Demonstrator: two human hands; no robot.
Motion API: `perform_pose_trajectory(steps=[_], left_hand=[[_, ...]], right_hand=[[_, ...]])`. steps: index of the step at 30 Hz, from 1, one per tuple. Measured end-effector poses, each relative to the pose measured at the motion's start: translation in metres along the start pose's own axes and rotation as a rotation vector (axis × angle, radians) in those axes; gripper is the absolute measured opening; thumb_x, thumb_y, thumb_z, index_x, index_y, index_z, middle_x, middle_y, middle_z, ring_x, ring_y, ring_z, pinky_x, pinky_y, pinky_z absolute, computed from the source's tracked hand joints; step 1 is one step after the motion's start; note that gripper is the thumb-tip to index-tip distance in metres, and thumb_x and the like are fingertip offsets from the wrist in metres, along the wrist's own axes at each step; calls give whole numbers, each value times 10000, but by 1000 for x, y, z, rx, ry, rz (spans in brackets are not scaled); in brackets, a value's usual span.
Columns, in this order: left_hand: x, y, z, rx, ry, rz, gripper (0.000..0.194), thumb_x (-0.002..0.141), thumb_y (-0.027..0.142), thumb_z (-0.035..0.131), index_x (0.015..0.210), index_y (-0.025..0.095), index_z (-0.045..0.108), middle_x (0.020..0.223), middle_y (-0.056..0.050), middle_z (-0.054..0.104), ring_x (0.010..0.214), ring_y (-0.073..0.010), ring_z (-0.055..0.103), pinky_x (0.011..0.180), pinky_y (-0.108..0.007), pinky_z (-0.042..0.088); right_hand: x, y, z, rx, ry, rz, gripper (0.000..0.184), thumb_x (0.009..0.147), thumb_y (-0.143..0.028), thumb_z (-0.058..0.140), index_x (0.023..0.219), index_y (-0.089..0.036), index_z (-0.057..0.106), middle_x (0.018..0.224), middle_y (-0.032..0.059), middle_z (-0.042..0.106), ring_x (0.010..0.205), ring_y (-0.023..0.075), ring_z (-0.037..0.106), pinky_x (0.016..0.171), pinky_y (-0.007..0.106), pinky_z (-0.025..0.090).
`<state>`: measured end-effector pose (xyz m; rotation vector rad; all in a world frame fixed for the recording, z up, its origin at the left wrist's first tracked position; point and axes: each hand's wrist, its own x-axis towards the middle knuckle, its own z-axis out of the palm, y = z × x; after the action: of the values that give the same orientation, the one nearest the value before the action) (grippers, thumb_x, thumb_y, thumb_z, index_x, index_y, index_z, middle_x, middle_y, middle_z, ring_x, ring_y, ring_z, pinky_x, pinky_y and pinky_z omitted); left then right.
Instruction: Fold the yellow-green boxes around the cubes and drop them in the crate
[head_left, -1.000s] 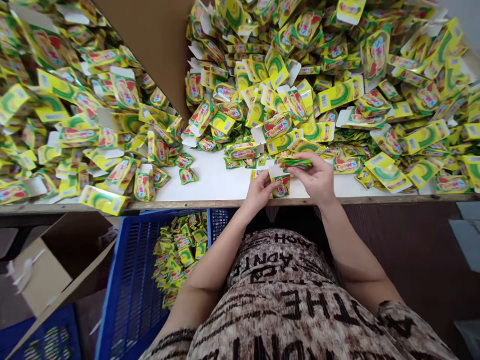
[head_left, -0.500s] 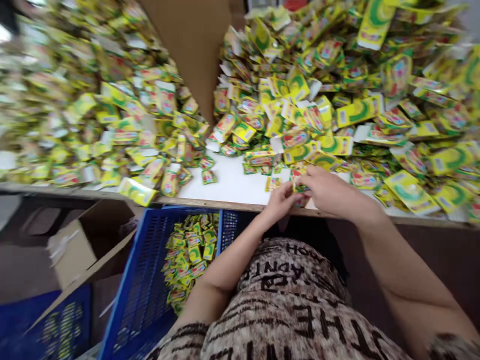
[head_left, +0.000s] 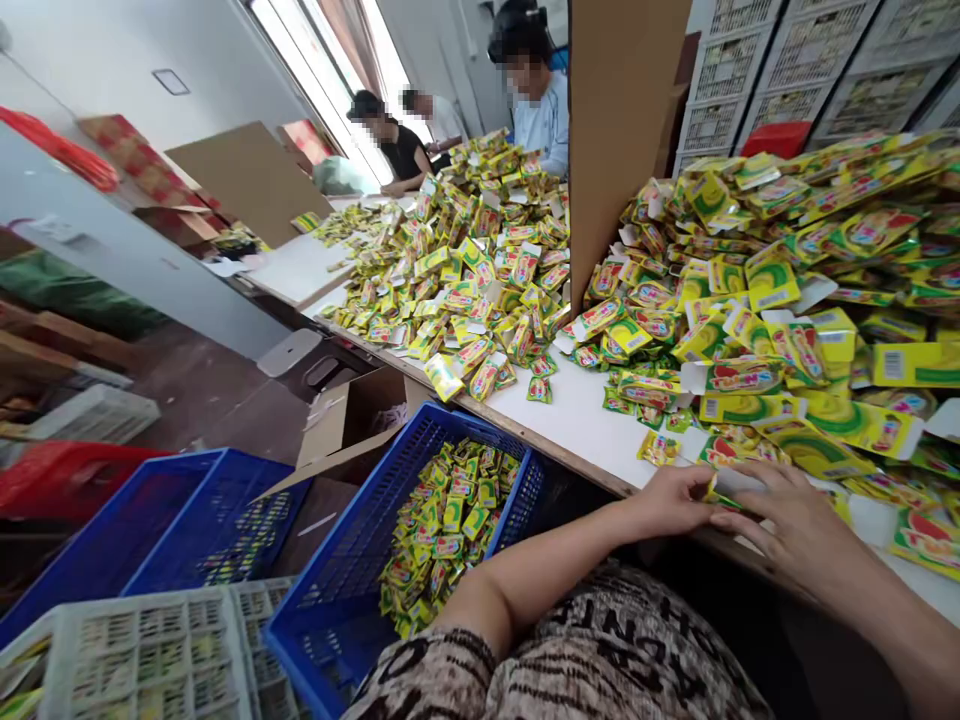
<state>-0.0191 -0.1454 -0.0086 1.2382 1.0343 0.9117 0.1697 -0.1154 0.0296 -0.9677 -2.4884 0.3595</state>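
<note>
The left grip (head_left: 669,502) and right grip (head_left: 791,522) meet just above the desk's near edge, fingers curled inward and closed on a small green-and-yellow packet (head_left: 720,494). The packet sits between them, mostly hidden by the fingers, with its long axis running roughly from one hand to the other. A white card flap (head_left: 739,481) shows at the end nearer the right grip, whose fingers lie over it, while the left fingertips pinch the other end.

Just beyond the hands, a heap of yellow cartons (head_left: 795,360) spreads across the white desk (head_left: 570,425), with a few sachets (head_left: 658,448) lying close to the left grip. A tall cardboard divider (head_left: 619,120) rises from the desk, and a second heap (head_left: 472,260) lies on its far side.

Below the desk's near edge, a blue crate (head_left: 390,455) holds finished-looking packets (head_left: 446,530). Beyond it are a cardboard box (head_left: 352,420), another blue crate (head_left: 202,530) and a white crate (head_left: 142,650). Farther along the desk, a person in a pale blue shirt (head_left: 544,125) and a person in black (head_left: 401,150) sit by the far heap, near a bright window (head_left: 322,90).
</note>
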Motion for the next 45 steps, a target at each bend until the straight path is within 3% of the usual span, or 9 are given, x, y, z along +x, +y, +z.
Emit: perform_pose_trajectory(steps=[2, 6, 10, 15, 21, 26, 33, 40, 45], left_hand=[[1, -1, 2, 22, 27, 3, 359, 719, 439, 815, 930, 154, 761, 832, -52, 698, 850, -222, 628, 807, -326, 509], [1, 2, -2, 13, -17, 6, 425, 724, 510, 797, 985, 176, 772, 947, -72, 744, 978, -262, 660, 894, -352, 521], [-6, 15, -14, -74, -118, 2, 556, 853, 639, 600, 1100, 165, 755, 1154, -99, 740, 1162, -283, 629, 1084, -440, 441], [-2, 28, -17, -230, -114, -12, 471, 772, 464, 768, 1146, 179, 746, 1243, -104, 721, 1218, -283, 622, 1119, -438, 414], [6, 28, -2, -395, 111, 5, 386, 689, 330, 851, 1033, 180, 758, 1011, -67, 778, 956, -198, 699, 963, -368, 516], [7, 26, -3, -372, 84, 4, 377, 666, 340, 869, 983, 166, 763, 1007, -66, 778, 947, -192, 699, 958, -360, 519], [8, 24, -3, -193, 193, 143, 304, 748, 362, 811, 1015, 219, 793, 1078, -68, 780, 1029, -226, 702, 991, -390, 523], [16, 25, -5, 39, 200, 260, 245, 833, 385, 739, 984, 198, 786, 962, -65, 787, 820, -165, 714, 786, -295, 574], [19, 20, -14, 306, 182, 567, 130, 843, 323, 748, 862, 200, 784, 816, -46, 779, 754, -155, 712, 726, -281, 572]], right_hand=[[-4, -7, -7, 146, 118, 103, 305, 866, -559, 593, 876, -325, 789, 1099, 94, 733, 1039, 339, 667, 897, 527, 542], [-19, -17, -6, 521, 409, 627, 343, 733, -536, 744, 996, -316, 746, 1011, 66, 726, 854, 290, 689, 721, 447, 589], [-19, -29, 9, 1025, 373, 911, 382, 596, -445, 865, 891, -232, 749, 763, 47, 683, 538, 165, 553, 410, 292, 421], [2, -42, 13, 1212, 362, 959, 286, 572, -340, 842, 778, -190, 712, 580, -44, 539, 442, 53, 311, 371, 200, 185], [8, -40, 12, 1288, 527, 946, 284, 547, -242, 763, 826, -198, 748, 695, -19, 640, 507, 60, 375, 406, 204, 233], [5, -38, 11, 1335, 443, 1010, 236, 534, -209, 746, 769, -190, 739, 652, -27, 627, 467, 45, 324, 384, 203, 212], [2, -42, 12, 1136, 530, 840, 340, 728, -487, 781, 933, -217, 805, 944, 40, 749, 625, 105, 550, 479, 241, 467], [-1, -37, 22, 1138, 619, 802, 295, 654, -402, 870, 851, -197, 790, 767, 13, 735, 606, 110, 609, 493, 230, 550], [-3, -33, 32, 1120, 618, 724, 252, 689, -392, 852, 854, -206, 806, 810, 21, 743, 617, 125, 649, 520, 254, 586]])
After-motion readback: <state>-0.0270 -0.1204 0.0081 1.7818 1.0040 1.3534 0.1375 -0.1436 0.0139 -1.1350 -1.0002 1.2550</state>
